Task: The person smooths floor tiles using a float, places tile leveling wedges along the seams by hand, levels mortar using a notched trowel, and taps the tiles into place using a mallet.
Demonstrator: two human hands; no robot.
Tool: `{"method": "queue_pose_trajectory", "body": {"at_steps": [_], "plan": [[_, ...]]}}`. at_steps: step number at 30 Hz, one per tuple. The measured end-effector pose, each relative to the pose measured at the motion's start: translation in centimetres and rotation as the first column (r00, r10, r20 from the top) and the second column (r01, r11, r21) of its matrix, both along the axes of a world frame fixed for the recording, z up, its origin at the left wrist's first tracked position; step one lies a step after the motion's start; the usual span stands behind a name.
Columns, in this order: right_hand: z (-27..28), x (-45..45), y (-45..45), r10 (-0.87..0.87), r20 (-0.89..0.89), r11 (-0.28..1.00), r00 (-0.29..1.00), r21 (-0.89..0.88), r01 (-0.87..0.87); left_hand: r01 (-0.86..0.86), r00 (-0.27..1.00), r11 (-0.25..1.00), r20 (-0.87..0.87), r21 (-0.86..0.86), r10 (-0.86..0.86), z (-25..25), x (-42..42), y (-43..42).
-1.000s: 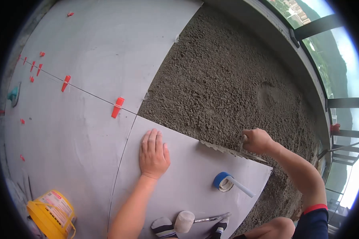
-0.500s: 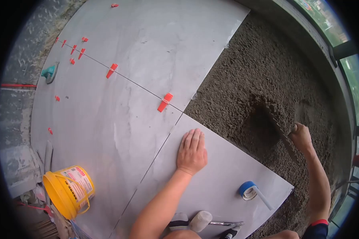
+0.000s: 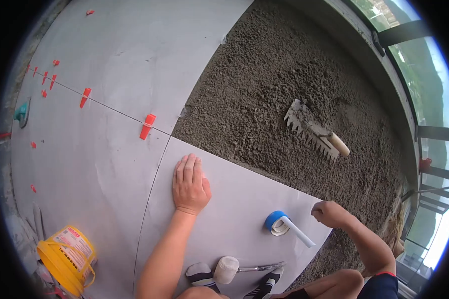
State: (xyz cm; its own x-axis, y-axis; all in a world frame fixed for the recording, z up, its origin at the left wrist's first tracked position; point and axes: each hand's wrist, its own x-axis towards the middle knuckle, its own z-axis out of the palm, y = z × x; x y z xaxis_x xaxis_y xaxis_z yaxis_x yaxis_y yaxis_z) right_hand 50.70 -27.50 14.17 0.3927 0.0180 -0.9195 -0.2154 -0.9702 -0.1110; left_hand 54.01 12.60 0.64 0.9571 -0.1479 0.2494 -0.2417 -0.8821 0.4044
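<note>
My left hand (image 3: 190, 184) lies flat on a large grey floor tile (image 3: 224, 194), fingers stretched out and close together, near the tile's far left corner. At the tile's right corner is my right hand (image 3: 330, 214), with its fingers curled in; whatever is under or inside them is hidden. A notched trowel (image 3: 312, 130) with a wooden handle lies on the grey mortar bed (image 3: 244, 99) beyond the tile edge. On the tile rest a blue-and-white tape roll (image 3: 277, 223) with a loose white end, and a white-headed mallet (image 3: 226, 269) between my feet.
Laid tiles (image 3: 110, 174) extend on the left, with red levelling wedges (image 3: 147, 126) along a joint. A yellow bucket (image 3: 67, 259) stands at lower left. A teal-handled tool (image 3: 21, 113) sits at far left. A low wall and window railing (image 3: 404, 32) border the mortar on the right.
My right hand has let go of the trowel, which now lies on the mortar, and has come back to the tile's corner. The hollow in the mortar is filled. The view has shifted right.
</note>
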Motion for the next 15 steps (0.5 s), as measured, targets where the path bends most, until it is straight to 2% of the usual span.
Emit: {"method": "queue_pose_trajectory", "body": {"at_steps": [1, 2, 4, 6, 7, 10, 13, 15], "plan": [[-2.0, -3.5, -1.7, 0.201, -0.209, 0.974, 0.957, -0.063, -0.218, -0.009, 1.0, 1.0, 0.0, 0.016, 0.009, 0.0, -0.1, -0.1], [-3.3, -6.8, -2.5, 0.335, -0.36, 0.935, 0.871, 0.011, -0.355, -0.022, 1.0, 0.999, 0.0, 0.033, 0.022, -0.1, -0.1, -0.1], [-1.1, -8.6, 0.8, 0.098, -0.485, 0.995, 0.869, 0.048, -0.086, -0.022, 1.0, 0.999, 0.011, 0.028, 0.021, -0.4, 0.0, -0.1], [-3.5, -13.1, -0.1, 0.061, -0.432, 0.996, 0.9, 0.088, -0.025, -0.02, 1.0, 0.999, 0.01, 0.032, 0.02, -0.4, -0.4, -0.1], [-3.7, -12.8, 0.6, 0.049, -0.426, 0.999, 0.903, 0.036, -0.038, -0.02, 1.0, 0.999, 0.012, 0.029, 0.02, -0.5, -0.4, -0.1], [-4.5, -14.6, 0.6, 0.06, -0.335, 0.998, 0.94, 0.04, -0.05, -0.015, 1.0, 1.0, 0.011, 0.02, 0.015, -0.4, -0.2, -0.2], [-3.9, -17.1, 3.8, 0.35, -0.227, 0.894, 0.909, 0.37, -0.251, -0.02, 1.0, 0.999, 0.006, 0.026, 0.02, -0.2, -0.2, -0.3], [-4.1, -18.7, 7.1, 0.4, 0.224, 0.8, 0.889, 0.388, -0.458, -0.02, 1.0, 0.999, 0.008, 0.036, 0.02, -0.1, -0.2, -0.2]]}}
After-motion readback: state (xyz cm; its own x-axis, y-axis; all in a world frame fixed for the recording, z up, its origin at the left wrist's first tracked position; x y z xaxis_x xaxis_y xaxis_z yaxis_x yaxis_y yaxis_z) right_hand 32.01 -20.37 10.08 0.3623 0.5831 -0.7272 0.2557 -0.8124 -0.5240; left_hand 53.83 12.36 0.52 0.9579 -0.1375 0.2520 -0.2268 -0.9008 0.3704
